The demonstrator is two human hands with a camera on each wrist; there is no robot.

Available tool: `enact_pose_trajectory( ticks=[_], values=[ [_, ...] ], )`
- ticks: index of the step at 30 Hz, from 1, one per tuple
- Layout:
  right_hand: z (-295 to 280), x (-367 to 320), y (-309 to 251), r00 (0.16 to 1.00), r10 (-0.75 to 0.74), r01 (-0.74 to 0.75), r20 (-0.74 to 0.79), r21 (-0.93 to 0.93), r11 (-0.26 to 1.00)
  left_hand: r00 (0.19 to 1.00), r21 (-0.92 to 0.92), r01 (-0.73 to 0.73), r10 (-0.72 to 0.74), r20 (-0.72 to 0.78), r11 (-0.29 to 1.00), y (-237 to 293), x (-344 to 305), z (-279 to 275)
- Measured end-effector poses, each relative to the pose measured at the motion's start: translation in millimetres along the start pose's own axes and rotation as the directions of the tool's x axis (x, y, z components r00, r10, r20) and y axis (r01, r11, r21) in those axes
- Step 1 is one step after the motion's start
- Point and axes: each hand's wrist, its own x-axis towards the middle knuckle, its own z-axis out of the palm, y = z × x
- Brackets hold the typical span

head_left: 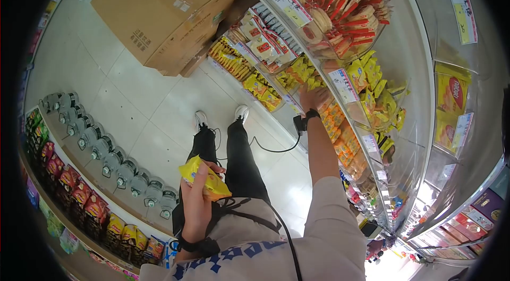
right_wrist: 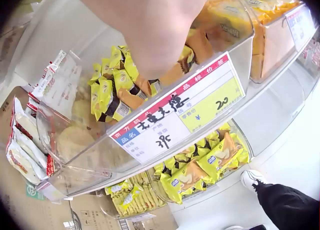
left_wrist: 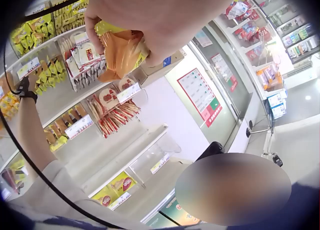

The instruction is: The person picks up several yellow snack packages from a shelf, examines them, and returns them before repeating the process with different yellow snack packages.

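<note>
In the head view my left hand (head_left: 196, 204) grips a yellow snack packet (head_left: 215, 186) in front of my body. The left wrist view shows its crinkled orange side (left_wrist: 121, 52) between thumb and fingers. My right hand (head_left: 314, 97) reaches over the shelf front into a clear plastic bin (right_wrist: 244, 65) of small yellow packets (right_wrist: 107, 92). In the right wrist view that hand (right_wrist: 152, 27) overlaps the packets from above. Its fingertips are hidden among them, so I cannot tell whether it pinches one.
A handwritten price tag (right_wrist: 180, 112) fronts the bin. Orange packets (head_left: 340, 127) lie beside it; a tray of red-and-cream packets (head_left: 345, 10) stands on the shelf above. Large cardboard boxes (head_left: 159, 10) stand ahead on the floor. Water jugs (head_left: 114, 158) line the left shelf. A cable (head_left: 276, 149) hangs from my right wrist.
</note>
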Motion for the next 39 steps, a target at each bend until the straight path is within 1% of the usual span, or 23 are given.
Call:
enact_pose_trajectory(
  ticks=[2,5,6,7,8,11,14,15,17,18,21,22,23,24,25,26,27,29,31,33,34,36,39],
  values=[
    [10.1,2.7,6.5,0.999,-0.026,0.031,-0.043,0.114,0.993,1.000,0.006,0.002,-0.002,0.006,1.000,3.0,-1.5,1.3],
    [-8.9,-17.3,3.1,0.975,-0.021,0.082,-0.221,0.273,0.959,1.000,0.016,-0.003,0.003,0.002,1.000,6.1,-4.3,4.8],
    [-27.6,-20.1,2.7,0.993,-0.098,0.113,-0.065,0.302,0.947,1.000,0.012,-0.010,0.010,0.001,1.000,7.4,-3.9,6.6],
    [-49.4,-23.5,2.4,0.980,-0.176,0.136,0.091,0.336,0.932,1.000,0.009,-0.016,0.016,0.000,1.000,8.2,-3.4,8.1],
    [-60.3,-26.7,4.2,0.936,-0.254,0.151,0.243,0.374,0.915,1.000,0.020,-0.016,0.015,0.019,1.000,9.0,-3.3,8.2],
    [-40.1,-20.9,9.3,0.890,-0.282,0.120,0.357,0.414,0.902,0.998,0.035,-0.021,0.019,0.059,0.999,8.8,0.2,10.4],
    [-24.7,-2.2,11.9,0.887,-0.342,0.170,0.310,0.469,0.867,0.999,0.045,-0.006,0.004,0.051,0.999,6.5,1.8,13.5],
    [-8.3,3.2,16.3,0.914,-0.354,0.180,0.200,0.580,0.794,0.999,0.051,0.005,-0.007,0.039,0.999,5.0,0.7,13.2],
    [27.1,15.3,26.9,0.946,-0.324,0.230,-0.027,0.758,0.610,1.000,0.062,0.011,-0.013,0.028,0.998,2.8,1.6,14.6],
    [24.4,14.0,26.6,0.950,-0.307,0.244,-0.051,0.734,0.633,1.000,0.067,0.011,-0.013,0.029,0.998,1.9,1.9,15.9],
    [6.7,10.7,26.6,0.936,-0.343,0.196,0.082,0.688,0.699,0.999,0.078,0.014,-0.018,0.050,0.997,0.7,2.0,16.5],
    [-8.0,8.0,25.8,0.918,-0.327,0.090,0.226,0.682,0.726,0.998,0.079,0.011,-0.015,0.058,0.997,0.9,2.2,16.1],
    [-24.2,5.4,26.7,0.879,-0.307,-0.012,0.365,0.661,0.751,0.998,0.056,0.004,-0.007,0.061,0.998,1.4,2.0,16.6],
    [-34.6,5.6,28.4,0.821,-0.284,-0.108,0.495,0.623,0.775,0.998,0.031,-0.002,0.001,0.062,1.000,1.2,1.4,17.5],
    [-20.2,17.1,33.7,0.828,-0.326,0.034,0.457,0.539,0.842,0.998,0.007,-0.007,0.006,0.063,1.000,0.7,0.3,18.0],
    [12.8,37.1,43.8,0.826,-0.370,0.173,0.424,0.435,0.884,0.998,0.010,-0.007,0.006,0.066,1.000,0.1,0.1,17.5],
    [16.7,42.4,45.2,0.818,-0.417,0.305,0.397,0.316,0.898,0.998,0.013,-0.007,0.006,0.070,1.000,-0.6,1.0,16.6],
    [25.9,48.3,50.8,0.870,-0.423,0.262,0.252,0.491,0.831,0.997,0.016,-0.007,0.006,0.076,1.000,-2.4,2.0,17.4],
    [8.2,41.0,41.9,0.894,-0.363,0.187,0.264,0.516,0.836,0.997,0.022,0.004,-0.006,0.075,1.000,-1.4,-0.2,17.0],
    [-6.4,40.8,33.3,0.881,-0.238,0.075,0.409,0.376,0.924,0.998,0.012,0.005,-0.005,0.068,1.000,-1.7,-1.4,17.9],
    [-8.7,39.4,34.7,0.822,-0.275,0.011,0.498,0.469,0.883,0.998,0.003,0.004,-0.004,0.063,1.000,-1.9,-1.8,18.3],
    [-12.9,36.6,38.7,0.673,-0.376,-0.141,0.637,0.610,0.780,0.998,-0.007,0.004,-0.003,0.062,1.000,-3.0,-1.4,18.0],
    [-8.9,38.9,36.8,0.569,-0.455,-0.246,0.685,0.670,0.701,0.998,-0.014,0.020,-0.019,0.059,1.000,-6.2,0.5,16.7]
  ],
)
